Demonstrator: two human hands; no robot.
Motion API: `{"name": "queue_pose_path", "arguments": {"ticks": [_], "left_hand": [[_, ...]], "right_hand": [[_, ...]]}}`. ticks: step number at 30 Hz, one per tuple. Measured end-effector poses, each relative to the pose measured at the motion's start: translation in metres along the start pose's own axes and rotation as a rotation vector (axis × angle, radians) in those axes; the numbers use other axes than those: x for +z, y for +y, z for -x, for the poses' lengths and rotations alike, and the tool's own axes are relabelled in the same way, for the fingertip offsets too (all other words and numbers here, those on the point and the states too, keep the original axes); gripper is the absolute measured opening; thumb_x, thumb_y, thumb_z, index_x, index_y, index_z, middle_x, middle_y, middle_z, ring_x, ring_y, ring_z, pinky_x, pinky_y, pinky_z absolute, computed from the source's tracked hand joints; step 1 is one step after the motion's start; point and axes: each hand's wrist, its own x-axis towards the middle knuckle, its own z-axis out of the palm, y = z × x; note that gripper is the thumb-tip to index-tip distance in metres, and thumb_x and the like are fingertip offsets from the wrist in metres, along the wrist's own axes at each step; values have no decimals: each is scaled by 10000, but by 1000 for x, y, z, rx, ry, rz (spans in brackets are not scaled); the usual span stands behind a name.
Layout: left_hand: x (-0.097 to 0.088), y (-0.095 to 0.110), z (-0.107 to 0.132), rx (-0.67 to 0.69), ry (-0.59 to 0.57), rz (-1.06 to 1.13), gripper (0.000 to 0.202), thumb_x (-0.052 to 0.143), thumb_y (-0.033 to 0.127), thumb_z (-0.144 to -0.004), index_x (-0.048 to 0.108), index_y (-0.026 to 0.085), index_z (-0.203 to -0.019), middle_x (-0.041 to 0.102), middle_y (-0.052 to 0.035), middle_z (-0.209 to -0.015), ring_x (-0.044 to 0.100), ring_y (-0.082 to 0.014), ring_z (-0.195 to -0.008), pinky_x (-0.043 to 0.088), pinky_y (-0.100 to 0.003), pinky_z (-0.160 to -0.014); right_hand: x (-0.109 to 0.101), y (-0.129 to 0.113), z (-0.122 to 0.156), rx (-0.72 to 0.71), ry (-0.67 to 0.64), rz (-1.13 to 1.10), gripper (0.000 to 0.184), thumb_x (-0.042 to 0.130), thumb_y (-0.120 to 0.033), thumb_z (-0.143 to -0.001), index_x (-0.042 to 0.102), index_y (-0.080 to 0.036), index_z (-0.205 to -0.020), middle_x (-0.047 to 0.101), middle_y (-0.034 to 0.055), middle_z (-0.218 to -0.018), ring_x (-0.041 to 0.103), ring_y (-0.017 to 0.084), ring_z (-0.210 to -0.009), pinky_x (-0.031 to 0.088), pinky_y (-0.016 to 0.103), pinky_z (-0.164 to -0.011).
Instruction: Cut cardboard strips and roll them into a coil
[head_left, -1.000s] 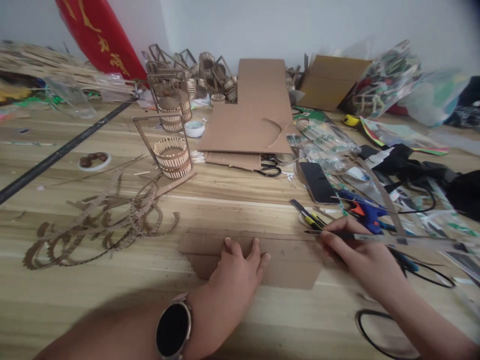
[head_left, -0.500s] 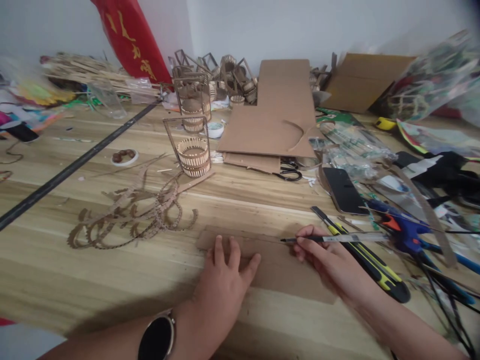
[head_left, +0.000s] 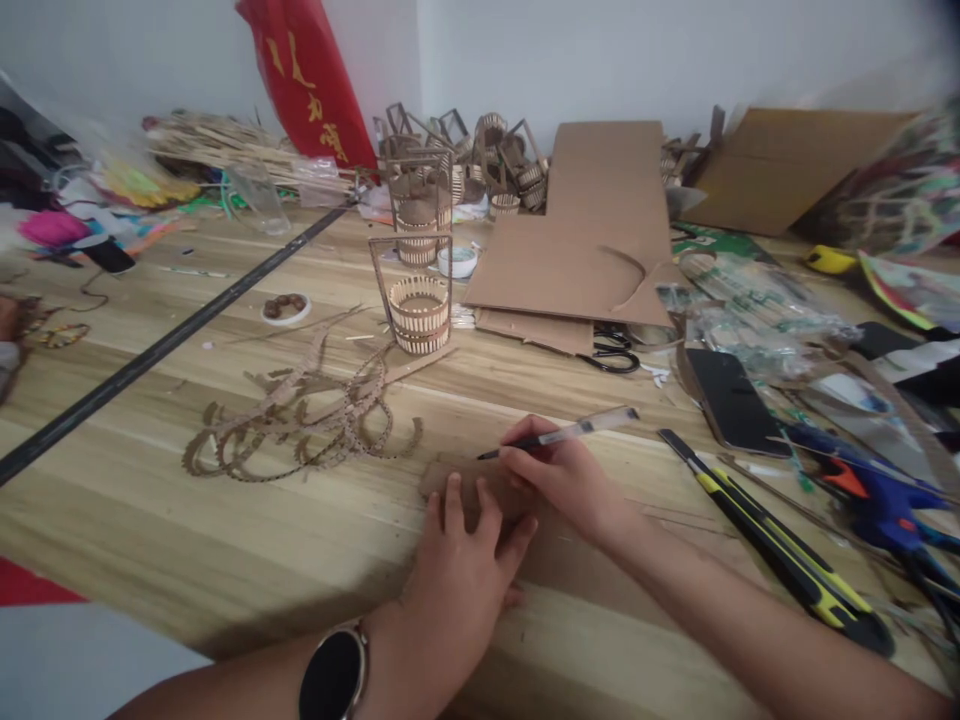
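Observation:
My left hand lies on a flat piece of brown cardboard, its fingers spread and pressing down. A round dark watch sits on that wrist. My right hand pinches a pen with a clear barrel and a dark tip. The pen slants, its tip at the cardboard's far edge just beyond my left fingertips. My right wrist and forearm cover part of the sheet. Whether the tip touches the surface I cannot tell.
A yellow-and-black utility knife, a blue glue gun and a phone lie at right. Left are curled cardboard strips and a small handled basket. Larger cardboard and black-handled scissors are farther back.
My right hand has moved left with the pen, from the middle of the cardboard's far edge toward its left end. My left hand stays spread on the sheet. The view has turned slightly left.

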Motion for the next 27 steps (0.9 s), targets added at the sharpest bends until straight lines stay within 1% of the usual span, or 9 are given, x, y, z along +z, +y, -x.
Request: {"name": "queue_pose_path", "arguments": {"ticks": [3, 7, 11, 17, 20, 27], "left_hand": [[-2, 1, 2, -9, 62, -18, 726, 698, 604, -791, 496, 349, -1440, 579, -176, -1381, 596, -444, -1210, 520, -584, -924], [-5, 2, 2, -12, 97, -25, 762, 718, 612, -770, 505, 310, -1437, 587, -186, -1365, 615, -442, -1182, 531, -572, -913], [-6, 2, 1, -9, 101, -35, 779, 725, 598, -776, 484, 294, -1452, 582, -195, -1362, 622, -429, -1174, 529, -578, -910], [-3, 1, 1, -7, 102, -50, 816, 730, 606, -768, 469, 266, -1462, 591, -207, -1342, 614, -443, -1180, 529, -572, -915], [-2, 1, 1, -4, 107, -53, 826, 738, 596, -767, 451, 281, -1474, 586, -203, -1349, 619, -439, -1172, 533, -580, -907], [-5, 1, -1, -1, 60, -25, 812, 754, 577, -760, 461, 308, -1468, 595, -188, -1343, 611, -444, -1178, 527, -599, -912]], "right_hand": [[17, -4, -14, -32, -58, 51, 141, 633, -346, -737, 544, -237, -756, 551, -43, -616, 513, 127, -536, 420, 264, -501], [25, -5, -19, -70, -106, 130, 71, 618, -265, -759, 555, -237, -744, 580, -39, -659, 527, 126, -569, 437, 265, -534], [28, -2, -20, -104, -125, 196, 59, 604, -224, -786, 558, -237, -753, 589, -33, -674, 542, 134, -610, 441, 266, -560], [31, 1, -22, -141, -136, 280, 81, 599, -198, -819, 544, -232, -770, 602, -29, -691, 557, 138, -654, 454, 268, -603], [30, -2, -22, -155, -151, 326, 76, 595, -176, -816, 552, -228, -781, 605, -31, -693, 556, 137, -654, 443, 268, -614], [27, -13, -23, -191, -217, 402, 78, 586, -168, -809, 544, -230, -788, 608, -28, -710, 551, 142, -667, 419, 269, -625]]}}
